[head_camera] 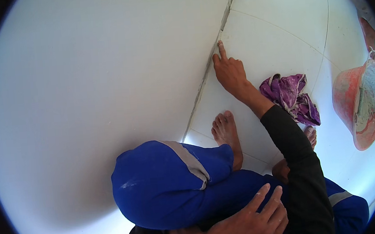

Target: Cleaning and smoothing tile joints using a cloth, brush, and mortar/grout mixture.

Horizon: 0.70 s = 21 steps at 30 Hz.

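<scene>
My right hand (pixel 231 71) reaches to the joint (pixel 201 86) between the pale wall (pixel 88 75) and the floor tiles (pixel 267 41). Its index finger is extended and touches the floor edge beside the joint; the other fingers are partly bent, and no tool is visible in it. Along its upper stretch the joint looks grey and rough. My left hand (pixel 248 224) lies across my lap at the bottom, its fingers spread and whitish at the tips, holding nothing. A crumpled purple cloth (pixel 286 92), stained white, lies right of my right forearm.
A red plastic bucket (pixel 346 93) smeared with pale paste lies tilted at the right, its mouth facing right. My bare foot (pixel 225 130) stands near the wall, the other partly behind my right sleeve. My blue-trousered knee (pixel 153 182) is close to the wall.
</scene>
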Each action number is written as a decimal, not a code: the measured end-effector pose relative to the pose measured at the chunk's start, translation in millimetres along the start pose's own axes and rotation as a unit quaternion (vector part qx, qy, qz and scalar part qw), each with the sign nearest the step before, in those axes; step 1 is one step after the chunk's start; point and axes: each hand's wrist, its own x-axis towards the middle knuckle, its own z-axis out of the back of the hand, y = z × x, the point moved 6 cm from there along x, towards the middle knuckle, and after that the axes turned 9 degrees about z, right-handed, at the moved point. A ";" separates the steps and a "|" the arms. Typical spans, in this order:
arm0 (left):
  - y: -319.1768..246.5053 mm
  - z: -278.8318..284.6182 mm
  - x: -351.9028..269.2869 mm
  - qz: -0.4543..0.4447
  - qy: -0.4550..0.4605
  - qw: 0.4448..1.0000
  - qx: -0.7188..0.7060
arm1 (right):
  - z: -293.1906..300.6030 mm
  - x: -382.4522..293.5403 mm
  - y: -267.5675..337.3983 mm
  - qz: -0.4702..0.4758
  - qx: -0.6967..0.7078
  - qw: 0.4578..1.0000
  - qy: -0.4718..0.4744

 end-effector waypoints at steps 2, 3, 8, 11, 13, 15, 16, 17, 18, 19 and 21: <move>2.0 -12.9 2.7 0.007 0.001 1.000 -0.019 | -5.0 -1.3 10.3 0.013 -0.047 0.999 0.002; 11.7 -9.6 -1.5 0.044 -0.175 0.976 -0.125 | -12.3 -4.3 16.2 0.021 -0.092 0.994 0.049; -0.7 -23.5 -5.4 0.079 -0.348 0.911 -0.209 | -19.9 -20.9 29.4 0.070 -0.223 0.961 0.147; -2.4 -23.2 -4.5 0.094 -0.366 0.899 -0.221 | 1.0 -17.6 15.5 0.056 -0.101 0.991 0.066; -0.6 -21.6 -4.2 0.097 -0.379 0.893 -0.220 | 12.2 -12.2 -1.0 0.022 0.003 0.999 0.031; 1.7 -21.3 -4.0 0.098 -0.388 0.889 -0.222 | 15.4 -5.9 -11.3 0.008 0.048 0.998 0.033; 2.6 -20.9 -4.8 0.099 -0.396 0.886 -0.222 | 16.1 -3.6 -13.1 0.012 0.056 0.998 0.032; 2.7 -21.0 -5.0 0.098 -0.395 0.886 -0.220 | 15.8 -1.9 -13.0 0.011 0.061 0.998 0.028; 1.3 -21.5 -4.6 0.087 -0.386 0.892 -0.217 | 14.1 -1.4 -11.6 0.014 0.065 0.997 0.029; 0.4 -21.3 -4.9 0.080 -0.382 0.895 -0.215 | 10.7 -2.1 -8.4 0.016 0.068 0.997 0.036; 0.0 -20.6 -5.8 0.081 -0.379 0.898 -0.207 | 3.9 -7.0 -0.4 0.017 0.070 0.996 0.045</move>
